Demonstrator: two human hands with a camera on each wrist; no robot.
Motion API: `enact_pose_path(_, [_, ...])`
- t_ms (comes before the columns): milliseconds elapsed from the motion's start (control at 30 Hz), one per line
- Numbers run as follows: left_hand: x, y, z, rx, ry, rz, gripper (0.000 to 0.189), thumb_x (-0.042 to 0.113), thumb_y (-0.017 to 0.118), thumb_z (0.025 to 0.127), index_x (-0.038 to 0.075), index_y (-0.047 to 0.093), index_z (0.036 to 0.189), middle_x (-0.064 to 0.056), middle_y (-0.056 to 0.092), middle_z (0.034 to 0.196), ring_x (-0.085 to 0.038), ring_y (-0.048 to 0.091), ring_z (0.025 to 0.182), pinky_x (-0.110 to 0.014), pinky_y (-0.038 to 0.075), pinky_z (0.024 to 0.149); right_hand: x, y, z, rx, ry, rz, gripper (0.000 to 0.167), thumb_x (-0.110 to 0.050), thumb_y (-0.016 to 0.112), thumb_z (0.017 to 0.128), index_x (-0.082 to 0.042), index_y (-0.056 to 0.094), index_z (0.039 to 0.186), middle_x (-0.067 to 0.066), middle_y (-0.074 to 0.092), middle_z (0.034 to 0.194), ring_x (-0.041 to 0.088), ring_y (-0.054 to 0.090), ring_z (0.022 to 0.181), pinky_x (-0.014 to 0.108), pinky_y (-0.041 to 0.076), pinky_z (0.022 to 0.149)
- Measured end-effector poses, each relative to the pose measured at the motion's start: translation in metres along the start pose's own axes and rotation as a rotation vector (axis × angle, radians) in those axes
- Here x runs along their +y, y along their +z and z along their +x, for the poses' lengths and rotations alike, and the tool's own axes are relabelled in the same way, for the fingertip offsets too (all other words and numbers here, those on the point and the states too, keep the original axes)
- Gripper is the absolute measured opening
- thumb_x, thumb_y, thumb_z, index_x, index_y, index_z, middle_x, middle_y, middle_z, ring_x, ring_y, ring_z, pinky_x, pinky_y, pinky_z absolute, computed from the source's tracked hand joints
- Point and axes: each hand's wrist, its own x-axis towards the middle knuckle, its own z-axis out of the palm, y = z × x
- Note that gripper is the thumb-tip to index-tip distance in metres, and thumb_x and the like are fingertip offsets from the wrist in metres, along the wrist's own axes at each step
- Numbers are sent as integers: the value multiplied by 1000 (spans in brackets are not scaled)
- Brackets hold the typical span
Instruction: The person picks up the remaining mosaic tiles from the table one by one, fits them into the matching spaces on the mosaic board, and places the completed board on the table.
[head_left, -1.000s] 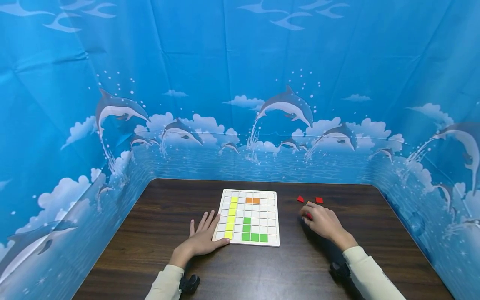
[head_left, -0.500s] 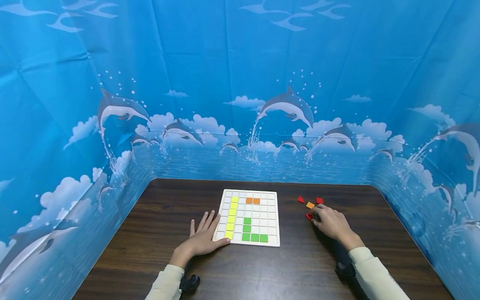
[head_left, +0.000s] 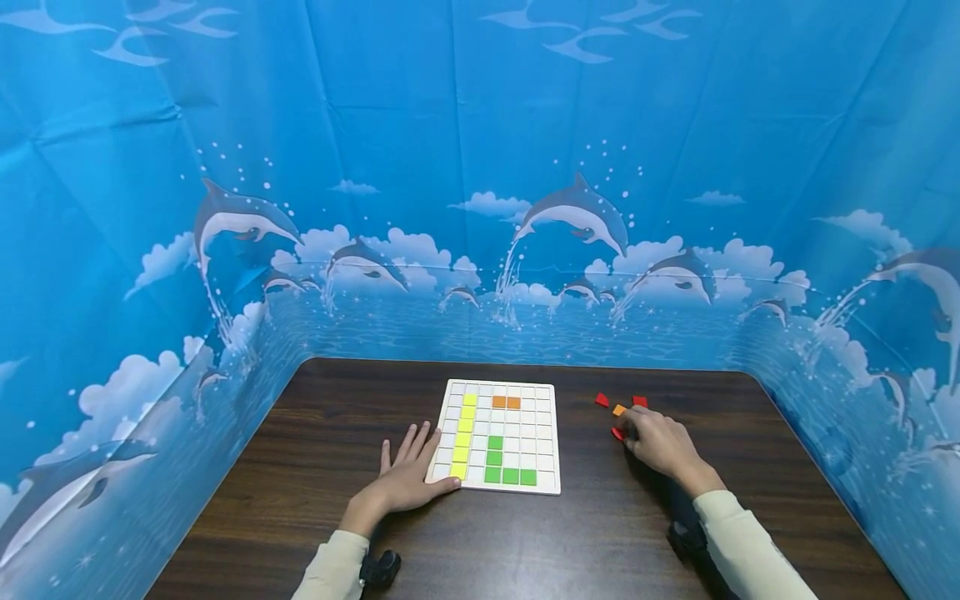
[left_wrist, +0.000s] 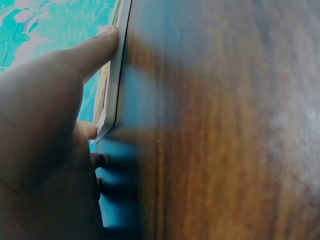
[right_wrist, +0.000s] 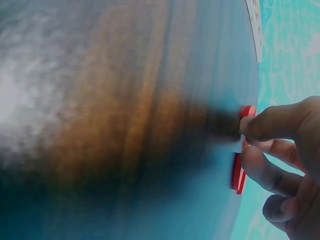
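A white grid board [head_left: 531, 440] lies on the table, filled in places with a yellow column [head_left: 462, 433], a green L shape [head_left: 492, 458] and two orange squares [head_left: 506, 402]. My left hand [head_left: 405, 482] rests with spread fingers at the board's lower left corner, thumb on its near edge. Right of the board, my right hand [head_left: 660, 443] has bent fingers down among small flat pieces. Its thumb touches a red piece [right_wrist: 248, 110] in the right wrist view; the fingers hide whether it is pinched. An orange tile [head_left: 618, 410] lies by the fingertips.
Beyond the right hand lie a red piece [head_left: 602, 400] with a slanted edge and a red square [head_left: 640, 401]. A dark wood table [head_left: 495, 550] carries everything. Blue dolphin-print curtain [head_left: 465, 317] borders its far and side edges.
Over the second my right hand has drawn slightly right and back, uncovering the orange tile; in the last half second it has barely moved. The left hand and board have stayed put.
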Motion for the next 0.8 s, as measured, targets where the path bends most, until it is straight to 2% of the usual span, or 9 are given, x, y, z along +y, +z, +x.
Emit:
enact_pose_path(100, [-2, 1, 1, -2, 5, -2, 111, 80, 61, 91, 15, 23, 172, -17, 9, 180, -43, -1, 167, -80, -15, 120, -1, -1, 1, 10, 12, -2, 20, -4, 83, 87, -12, 77, 104, 2, 70, 98, 12, 52, 67, 31, 47, 56])
enact_pose_path(300, [-1, 1, -1, 3, 10, 8, 110, 79, 62, 91, 15, 23, 172, -17, 10, 180, -42, -1, 167, -80, -15, 120, -3, -3, 2, 9, 30, 13, 14, -10, 83, 91, -17, 71, 93, -3, 62, 87, 12, 49, 66, 30, 41, 56])
enact_pose_path(367, [4, -4, -3, -7, 4, -2, 110, 78, 62, 92, 13, 24, 171, -18, 11, 180, -42, 0, 167, -79, -15, 121, -4, -4, 2, 1, 34, 17, 13, -11, 82, 92, -17, 71, 95, -3, 62, 87, 12, 49, 65, 31, 40, 56])
enact_pose_path(433, [2, -2, -2, -11, 11, 4, 109, 77, 62, 92, 12, 23, 171, -19, 10, 180, -42, -1, 167, -80, -16, 119, -5, -4, 3, -7, 39, 20, 13, -12, 80, 94, -13, 73, 104, 0, 63, 89, 13, 48, 63, 31, 39, 55])
enact_pose_path(567, [-2, 2, 1, -12, -13, 32, 110, 78, 62, 92, 15, 21, 172, -15, 7, 181, -39, -2, 168, -78, -14, 122, -7, -4, 3, -8, 29, 13, 25, -15, 77, 98, -6, 72, 121, 6, 67, 97, 13, 47, 61, 31, 38, 53])
enact_pose_path(600, [-6, 5, 3, -11, -18, 42, 110, 78, 62, 92, 17, 20, 173, -13, 6, 181, -38, -3, 168, -77, -14, 122, -8, -4, 3, -6, 22, 10, 26, -15, 76, 98, -6, 72, 122, 7, 67, 99, 13, 47, 61, 31, 38, 53])
enact_pose_path(667, [1, 0, 1, -30, -42, 51, 108, 76, 63, 93, 17, 20, 173, -11, 6, 181, -36, -1, 168, -75, -12, 125, -9, -3, 3, 5, 9, 7, 21, -15, 75, 99, -8, 72, 118, 6, 66, 100, 12, 48, 64, 31, 40, 54])
enact_pose_path(800, [5, -4, -2, -29, -20, 34, 107, 74, 63, 94, 13, 21, 172, -16, 8, 181, -41, 0, 167, -78, -13, 122, -13, -3, 5, 21, 0, 21, 11, -15, 75, 99, -14, 70, 109, 1, 64, 96, 12, 48, 67, 31, 42, 57])
